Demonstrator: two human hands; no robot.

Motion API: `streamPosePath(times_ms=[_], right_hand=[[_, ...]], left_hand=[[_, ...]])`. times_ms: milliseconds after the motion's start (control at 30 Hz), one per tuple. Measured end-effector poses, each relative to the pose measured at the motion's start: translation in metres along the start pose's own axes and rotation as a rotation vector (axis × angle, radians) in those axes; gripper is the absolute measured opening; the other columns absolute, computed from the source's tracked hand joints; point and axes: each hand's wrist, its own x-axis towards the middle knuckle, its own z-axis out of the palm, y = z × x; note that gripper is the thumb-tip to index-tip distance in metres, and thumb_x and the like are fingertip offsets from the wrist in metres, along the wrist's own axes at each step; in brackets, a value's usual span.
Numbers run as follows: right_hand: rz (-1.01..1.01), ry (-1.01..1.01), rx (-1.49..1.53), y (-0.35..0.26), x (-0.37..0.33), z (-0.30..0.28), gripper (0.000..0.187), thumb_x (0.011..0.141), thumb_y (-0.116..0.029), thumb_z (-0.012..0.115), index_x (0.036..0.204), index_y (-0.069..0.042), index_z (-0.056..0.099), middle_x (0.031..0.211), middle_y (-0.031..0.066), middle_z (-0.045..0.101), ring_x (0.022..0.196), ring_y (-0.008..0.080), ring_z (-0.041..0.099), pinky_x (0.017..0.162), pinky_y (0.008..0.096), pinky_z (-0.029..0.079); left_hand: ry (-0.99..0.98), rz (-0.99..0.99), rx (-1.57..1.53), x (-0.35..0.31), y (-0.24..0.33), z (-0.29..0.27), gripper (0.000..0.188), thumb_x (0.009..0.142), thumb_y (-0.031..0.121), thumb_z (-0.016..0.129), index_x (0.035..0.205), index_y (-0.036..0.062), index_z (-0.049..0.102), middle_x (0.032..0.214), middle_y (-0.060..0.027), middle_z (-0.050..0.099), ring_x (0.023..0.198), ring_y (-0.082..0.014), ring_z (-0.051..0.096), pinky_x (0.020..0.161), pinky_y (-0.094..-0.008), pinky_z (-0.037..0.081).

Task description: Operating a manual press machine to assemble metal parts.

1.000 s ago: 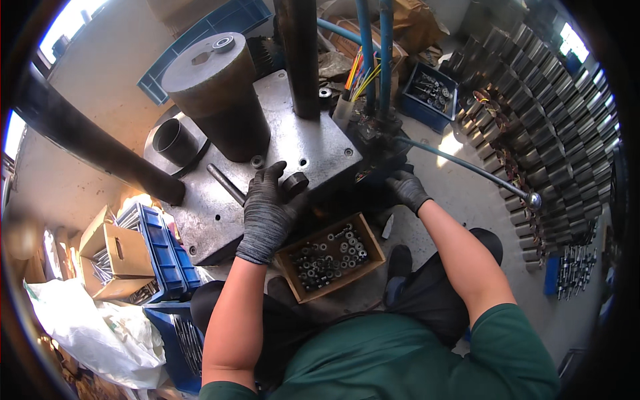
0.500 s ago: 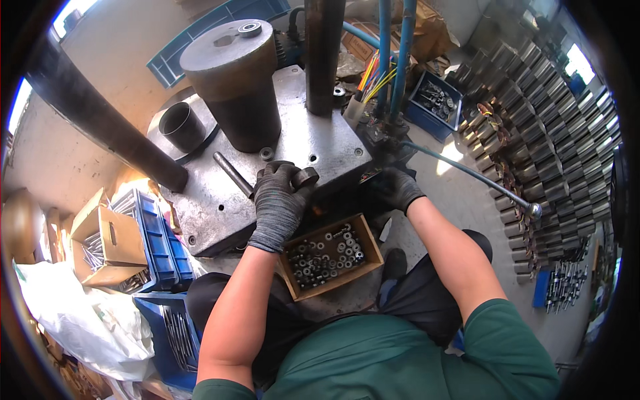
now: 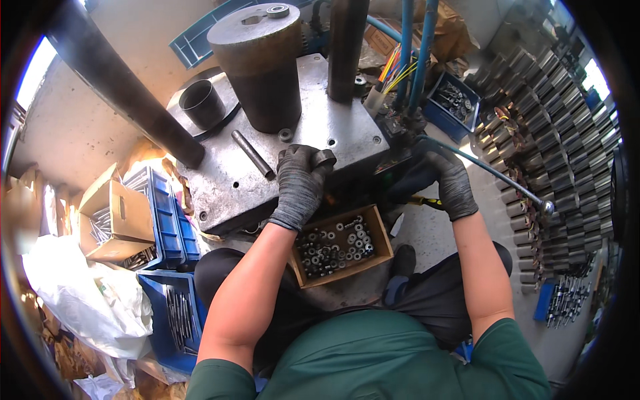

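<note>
The left hand point(image 3: 301, 183), gloved, is pinching a small metal ring point(image 3: 325, 159) at the press plate point(image 3: 227, 187) edge, mid-frame. The right hand point(image 3: 450, 181) is curling around the lever point(image 3: 493, 175). Judged step: loading; next calls for seating the ring squarely.

Sunlit concrete floor point(image 3: 87, 127) crowded with blue crates point(image 3: 170, 220).
</note>
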Motion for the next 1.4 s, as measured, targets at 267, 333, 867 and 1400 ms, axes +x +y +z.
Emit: streamPosePath(times_ms=[267,333,867,1400], right_hand=[[0.003,-0.172,0.45,-0.03,-0.02,0.008,0.037,0.099,-0.02,0.068,0.129,0.002,0.07,0.122,0.0168,0.076,0.111,0.027,0.073,0.104,0.0407,0.057],[0.015,-0.182,0.525,-0.043,-0.031,0.011,0.032,0.099,-0.018,0.066,0.123,0.002,0.072,0.118,0.0175,0.077,0.107,0.0269,0.074,0.102,0.0407,0.059],[-0.213,-0.178,0.409,-0.069,-0.072,0.037,0.03,0.107,-0.026,0.065,0.124,-0.003,0.071,0.121,0.0124,0.075,0.108,0.0237,0.073,0.1,0.0383,0.058],[-0.138,-0.308,0.204,0.004,-0.083,0.117,0.07,0.1,-0.042,0.08,0.149,-0.001,0.05,0.136,0.0136,0.065,0.132,0.0227,0.06,0.113,0.0367,0.049]], left_hand=[[-0.074,-0.35,-0.914,0.005,0.017,-0.015,0.029,0.095,0.023,0.084,0.113,0.0035,0.072,0.109,-0.0095,0.074,0.105,-0.0205,0.067,0.098,-0.0373,0.053],[0.136,-0.131,-0.831,0.022,0.026,-0.042,0.028,0.102,0.026,0.079,0.116,0.0035,0.069,0.11,-0.0039,0.072,0.104,-0.0129,0.063,0.099,-0.0309,0.051],[-0.377,0.007,-0.282,-0.041,0.074,-0.009,0.03,0.088,0.013,0.086,0.111,0.0028,0.069,0.106,-0.0117,0.067,0.101,-0.0238,0.069,0.09,-0.0412,0.057],[-0.232,0.129,-0.37,-0.048,0.081,0.014,0.042,0.095,0.012,0.078,0.131,0.0017,0.061,0.123,-0.0089,0.069,0.113,-0.0206,0.069,0.104,-0.0356,0.055]])
